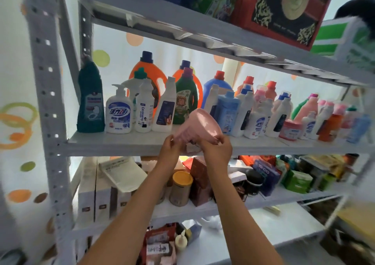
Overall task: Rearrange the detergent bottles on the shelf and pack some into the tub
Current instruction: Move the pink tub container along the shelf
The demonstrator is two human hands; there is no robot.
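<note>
Where the grey metal rack (pixel 48 94) carries its middle shelf (pixel 125 143), a long row of detergent bottles (pixel 239 112) runs from the left edge to the right. At the left end a dark green bottle (pixel 90 100) stands upright, just beside a white pump bottle (pixel 118 112); orange jugs (pixel 147 72) stand along the back edge. Above the shelf's front edge, near its middle, a pink tub (pixel 199 125) is held tilted, its opening facing up and left. The left hand (pixel 169 149) pinches its lower left side; the right hand (pixel 218 150) has its grip pinching the lower right rim.
</note>
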